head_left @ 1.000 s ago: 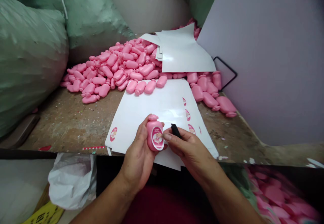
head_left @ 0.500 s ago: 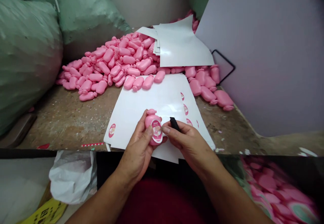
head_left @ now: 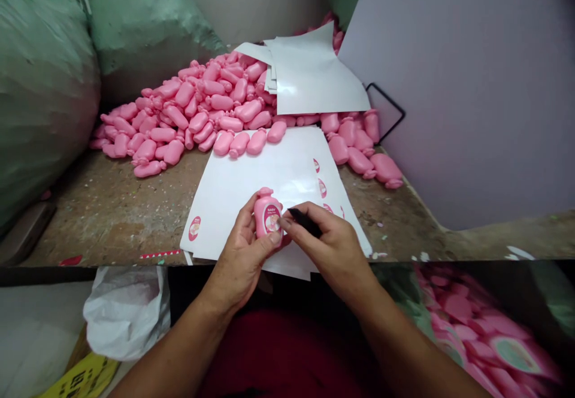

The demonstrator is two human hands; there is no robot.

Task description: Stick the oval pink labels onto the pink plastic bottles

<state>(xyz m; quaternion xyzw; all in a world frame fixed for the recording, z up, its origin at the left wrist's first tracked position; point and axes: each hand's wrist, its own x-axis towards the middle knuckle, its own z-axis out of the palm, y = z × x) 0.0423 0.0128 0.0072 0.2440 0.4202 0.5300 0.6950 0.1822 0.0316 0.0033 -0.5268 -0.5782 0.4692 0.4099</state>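
Hands [head_left: 240, 260] hold pink bottle [head_left: 267, 213], black strip [head_left: 305, 222] — label sheets [head_left: 251, 188] beneath.

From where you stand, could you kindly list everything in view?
Labelled bottle: one, pink, held above the sheets.
Black strip: one, black, beside it.
Bench: one, brown, under the heap.
Bottles: many, pink, heaped on the bench.
Label sheets: several, white, before the heap.
Plain sheets: several, white, atop the heap.
Sacks: three, pale green, left and behind.
Panel: one, lilac, right.
Wire frame: one, black, by the panel.
Plastic bag: one, white, below the bench, left.
Blurred bottles: many, pink, lower right.
Left hand: one, bare, gripping the bottle.
Right hand: one, bare, pinching the strip.
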